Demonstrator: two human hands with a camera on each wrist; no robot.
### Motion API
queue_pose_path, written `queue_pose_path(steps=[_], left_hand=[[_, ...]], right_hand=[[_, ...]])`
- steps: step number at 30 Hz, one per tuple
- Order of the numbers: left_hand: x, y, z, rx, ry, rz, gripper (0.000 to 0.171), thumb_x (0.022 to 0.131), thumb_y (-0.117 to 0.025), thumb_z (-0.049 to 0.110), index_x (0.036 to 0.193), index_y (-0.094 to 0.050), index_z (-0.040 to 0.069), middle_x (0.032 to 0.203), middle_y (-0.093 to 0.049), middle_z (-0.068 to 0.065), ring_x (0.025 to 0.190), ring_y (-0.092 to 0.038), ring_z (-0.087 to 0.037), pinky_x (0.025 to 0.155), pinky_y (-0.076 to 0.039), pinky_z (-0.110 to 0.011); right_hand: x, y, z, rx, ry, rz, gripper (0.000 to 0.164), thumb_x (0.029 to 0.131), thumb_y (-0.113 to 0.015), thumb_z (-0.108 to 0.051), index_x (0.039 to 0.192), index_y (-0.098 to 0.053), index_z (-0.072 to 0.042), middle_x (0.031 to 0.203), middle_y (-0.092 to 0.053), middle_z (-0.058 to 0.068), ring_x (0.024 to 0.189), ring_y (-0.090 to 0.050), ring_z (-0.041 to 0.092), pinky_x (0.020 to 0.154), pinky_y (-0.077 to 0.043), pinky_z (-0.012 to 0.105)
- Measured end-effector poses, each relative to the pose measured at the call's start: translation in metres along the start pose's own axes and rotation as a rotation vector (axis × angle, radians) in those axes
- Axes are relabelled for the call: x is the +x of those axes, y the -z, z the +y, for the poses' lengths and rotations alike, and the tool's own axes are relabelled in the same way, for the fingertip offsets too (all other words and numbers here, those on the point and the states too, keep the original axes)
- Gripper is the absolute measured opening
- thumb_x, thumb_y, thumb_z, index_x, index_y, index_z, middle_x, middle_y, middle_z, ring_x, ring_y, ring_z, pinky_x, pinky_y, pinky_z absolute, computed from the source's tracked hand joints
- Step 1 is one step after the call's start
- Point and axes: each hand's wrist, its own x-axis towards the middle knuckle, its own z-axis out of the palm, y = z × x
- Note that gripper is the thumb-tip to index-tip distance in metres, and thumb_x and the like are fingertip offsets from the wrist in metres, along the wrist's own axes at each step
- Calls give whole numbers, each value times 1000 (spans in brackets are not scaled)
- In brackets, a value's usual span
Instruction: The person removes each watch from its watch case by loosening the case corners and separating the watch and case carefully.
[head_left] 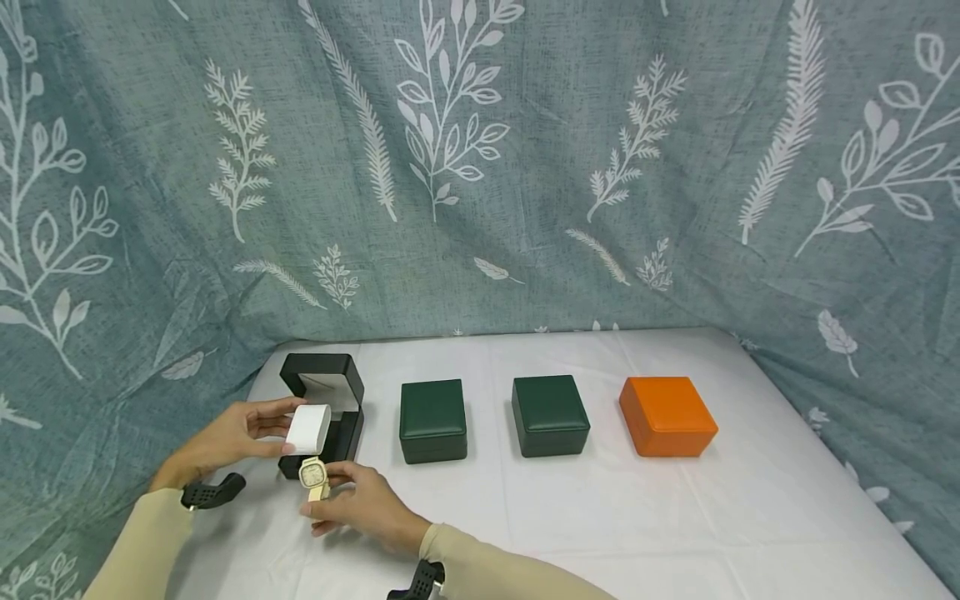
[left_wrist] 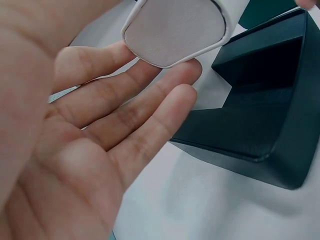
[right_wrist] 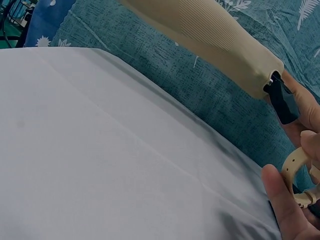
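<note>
Your left grip (head_left: 234, 437) pinches a white cushion (head_left: 305, 429) near the open black box (head_left: 321, 364), while your right grip (head_left: 369, 507) pinches a cream watch (head_left: 313, 476) just beside the cushion. On the white surface (head_left: 600, 517) to the right sit a green box (head_left: 433, 420), a second green box (head_left: 551, 415) and an orange box (head_left: 667, 415).

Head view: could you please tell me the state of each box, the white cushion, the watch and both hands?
Black box: lid open.
Left green box: closed.
Right green box: closed.
Orange box: closed.
White cushion: out of the black box.
Watch: off the cushion; cannot tell if buckled.
Left hand: holds the cushion.
Right hand: holds the watch.
</note>
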Motion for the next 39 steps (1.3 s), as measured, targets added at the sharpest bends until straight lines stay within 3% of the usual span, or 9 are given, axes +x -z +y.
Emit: queue_pose_path(steps=[8, 15, 29, 39], left_hand=[[-2, -2, 0, -24, 14, -4, 77, 89, -80, 6, 154, -40, -6, 145, -51, -31, 119, -64, -15, 92, -55, -31], [-3, -3, 1, -31, -2, -14, 77, 89, -80, 3, 153, -39, -9, 144, -52, -33, 118, -65, -14, 91, -55, -31], [-3, -3, 0, -27, 5, -20, 77, 89, -80, 5, 154, -40, -6, 145, -50, -33, 119, -64, -15, 92, -55, -32], [-4, -2, 0, -40, 0, -22, 77, 91, -79, 5, 155, -38, -7, 148, -47, -33, 121, -64, -15, 92, -55, -32]], right_hand=[[-1, -6, 5, 62, -65, 53, 41, 89, -82, -9, 125, -63, -7, 110, -59, 12, 73, -75, 24, 70, -61, 34], [-1, -10, 6, 2, -110, 116, 38, 88, -84, -15, 121, -67, -4, 95, -67, 11, 71, -75, 23, 64, -60, 31], [0, -26, 7, 7, -104, 215, 32, 86, -85, -9, 114, -70, -2, 85, -69, 11, 67, -75, 28, 59, -59, 30], [-3, -33, 5, -54, -100, 262, 47, 86, -85, -14, 125, -63, 0, 90, -64, 11, 63, -75, 30, 56, -58, 27]])
